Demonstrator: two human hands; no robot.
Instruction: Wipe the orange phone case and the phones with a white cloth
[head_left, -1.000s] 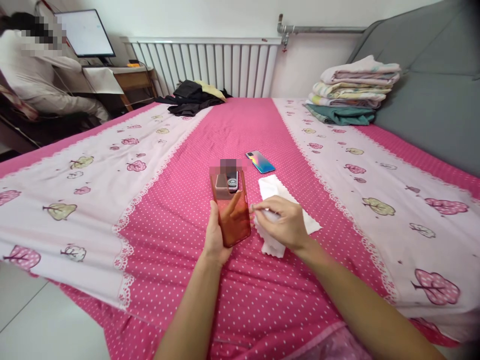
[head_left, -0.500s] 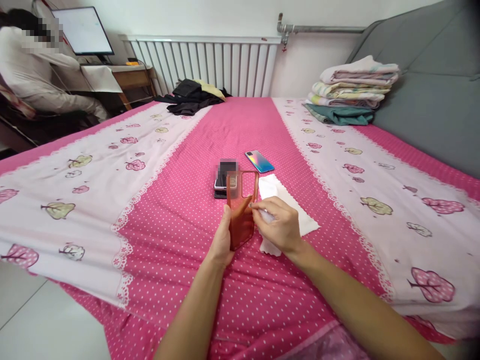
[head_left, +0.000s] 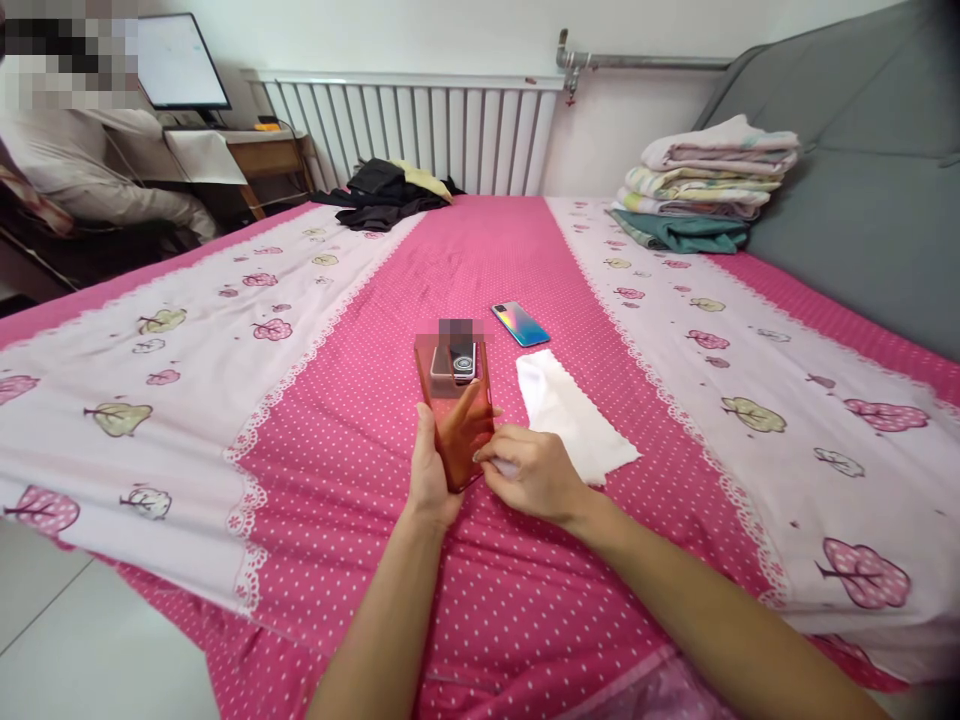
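A see-through orange-red phone case (head_left: pixel 459 425) is in my left hand (head_left: pixel 433 465). The thumb lies along its left edge, and the fingers show through behind it. My right hand (head_left: pixel 532 472) is closed in a pinch at the case's lower right edge, with a small white wad (head_left: pixel 507 467) partly showing between the fingers. A dark phone (head_left: pixel 463 360) lies on the bed beyond the case, partly seen through its camera cut-out. To the right of the hands a white cloth (head_left: pixel 574 420) is spread on the bedding. A shiny blue and rainbow phone (head_left: pixel 520 324) lies behind the cloth.
The pink dotted bed sheet (head_left: pixel 360 400) covers the bed under my hands. Dark clothes (head_left: pixel 382 195) lie at its far left, folded bedding (head_left: pixel 705 180) at the far right by a grey headboard (head_left: pixel 862 180). A person (head_left: pixel 67 150) sits at a desk on the left.
The phone case has moved left and tilted to face me more. My right hand has slid down along its right edge, nearer to me.
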